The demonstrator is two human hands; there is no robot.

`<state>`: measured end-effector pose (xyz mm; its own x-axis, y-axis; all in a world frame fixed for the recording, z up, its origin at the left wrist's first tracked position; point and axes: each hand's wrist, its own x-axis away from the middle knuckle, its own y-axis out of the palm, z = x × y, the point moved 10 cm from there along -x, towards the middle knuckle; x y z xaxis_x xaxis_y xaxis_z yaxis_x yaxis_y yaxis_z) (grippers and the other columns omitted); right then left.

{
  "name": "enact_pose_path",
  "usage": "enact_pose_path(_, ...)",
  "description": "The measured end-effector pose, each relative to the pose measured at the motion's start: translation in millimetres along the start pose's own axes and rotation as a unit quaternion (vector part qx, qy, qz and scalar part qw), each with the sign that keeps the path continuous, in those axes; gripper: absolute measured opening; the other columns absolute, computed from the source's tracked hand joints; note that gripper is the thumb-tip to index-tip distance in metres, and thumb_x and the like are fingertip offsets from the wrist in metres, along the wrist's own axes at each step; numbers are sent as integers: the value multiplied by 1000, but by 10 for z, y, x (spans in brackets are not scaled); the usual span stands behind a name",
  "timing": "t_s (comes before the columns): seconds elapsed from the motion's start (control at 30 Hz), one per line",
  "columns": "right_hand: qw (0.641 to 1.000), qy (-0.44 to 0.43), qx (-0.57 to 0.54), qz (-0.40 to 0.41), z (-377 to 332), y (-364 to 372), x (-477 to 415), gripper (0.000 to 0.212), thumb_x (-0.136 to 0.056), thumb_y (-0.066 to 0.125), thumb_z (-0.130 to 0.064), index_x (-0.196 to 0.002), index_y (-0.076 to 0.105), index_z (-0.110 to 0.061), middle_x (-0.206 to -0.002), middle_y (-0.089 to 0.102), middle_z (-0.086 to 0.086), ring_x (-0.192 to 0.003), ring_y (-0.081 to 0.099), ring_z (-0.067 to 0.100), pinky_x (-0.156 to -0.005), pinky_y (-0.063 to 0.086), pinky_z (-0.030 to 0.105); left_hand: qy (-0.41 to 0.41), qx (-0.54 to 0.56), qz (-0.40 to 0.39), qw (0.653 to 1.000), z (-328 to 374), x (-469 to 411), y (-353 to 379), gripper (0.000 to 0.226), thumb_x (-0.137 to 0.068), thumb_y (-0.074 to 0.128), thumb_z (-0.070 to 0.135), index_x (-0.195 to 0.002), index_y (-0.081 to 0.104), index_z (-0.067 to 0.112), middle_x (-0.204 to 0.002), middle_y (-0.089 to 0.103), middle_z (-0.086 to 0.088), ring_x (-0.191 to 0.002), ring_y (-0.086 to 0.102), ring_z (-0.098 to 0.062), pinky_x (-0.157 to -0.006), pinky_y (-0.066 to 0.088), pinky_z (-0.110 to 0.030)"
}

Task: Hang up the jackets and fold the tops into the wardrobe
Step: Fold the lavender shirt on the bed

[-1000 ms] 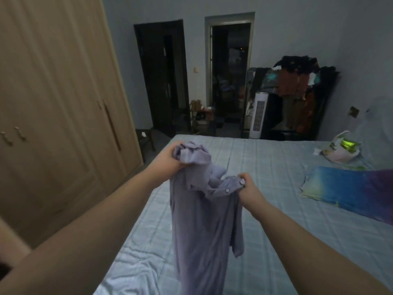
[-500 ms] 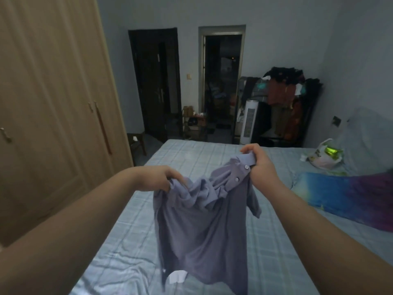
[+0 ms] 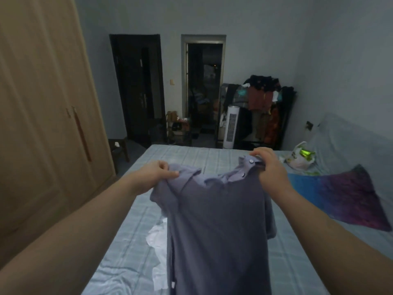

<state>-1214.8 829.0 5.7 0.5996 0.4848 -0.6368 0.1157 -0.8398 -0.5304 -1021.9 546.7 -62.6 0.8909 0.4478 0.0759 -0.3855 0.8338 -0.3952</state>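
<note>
A lilac button-up polo top (image 3: 217,220) hangs in front of me above the bed (image 3: 297,262). My left hand (image 3: 157,175) grips its left shoulder. Near the buttoned collar, my right hand (image 3: 269,167) pinches the right shoulder. The top is stretched out between both hands, its body dropping down out of frame. The wooden wardrobe (image 3: 42,124) stands to the left with its doors closed.
A white garment (image 3: 158,241) lies on the bed behind the top. A blue and purple cloth (image 3: 344,196) and a plastic bag (image 3: 302,158) lie on the right. A loaded clothes rack (image 3: 263,103), a white tower fan (image 3: 230,126) and two dark doorways are beyond the bed.
My hands have moved apart and spread the bunched top open. The right hand rose from below the left to level with it, and my view dropped toward the bed.
</note>
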Motion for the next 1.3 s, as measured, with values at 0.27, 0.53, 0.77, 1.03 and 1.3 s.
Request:
enact_pose_path(0.27, 988, 129, 56, 66, 256, -404, 126, 44, -78, 49, 14, -111, 58, -14, -115, 48, 2, -100, 46, 13, -82, 34, 18, 3, -28, -84, 996, 381, 65, -124, 54, -73, 85, 41, -119, 61, 54, -135, 48, -3, -124, 52, -30, -101, 50, -53)
enact_pose_path(0.53, 922, 306, 159, -176, 347, 86, 518, 20, -91, 42, 2, -99, 40, -16, -84, 51, 13, -76, 50, 25, -62, 41, 35, 63, -120, -80, 988, 489, 375, -407, 21, -77, 61, 12, -86, 71, 28, -99, 72, -2, -93, 67, -22, -82, 56, -41)
enact_pose_path(0.77, 975, 211, -65, -15, -354, 89, 546, 32, -91, 47, 6, -112, 46, -18, -96, 57, 1, -79, 55, 17, -68, 45, 34, 16, 240, -76, 968, -2, 683, -653, 28, -80, 43, -14, -79, 55, 12, -78, 55, -12, -63, 57, -18, -54, 48, -28)
enact_pose_path(1.03, 984, 161, -57, -56, -634, 456, 905, 64, -68, 38, 22, -108, 63, -22, -102, 63, -2, -90, 62, 10, -73, 45, 6, -275, -168, -254, 912, -1126, 1043, -307, 79, -64, 86, 58, -117, 69, 3, -110, 74, -14, -103, 71, -30, -92, 56, -44)
enact_pose_path(1.3, 856, 278, 297, -319, -4, 716, 1487, 23, -91, 51, -6, -105, 70, -10, -112, 67, 13, -112, 62, 29, -84, 45, 28, -97, 46, -201, 974, -819, 916, -162, 26, -98, 61, 27, -121, 66, 16, -120, 71, -9, -111, 68, -24, -96, 54, -43)
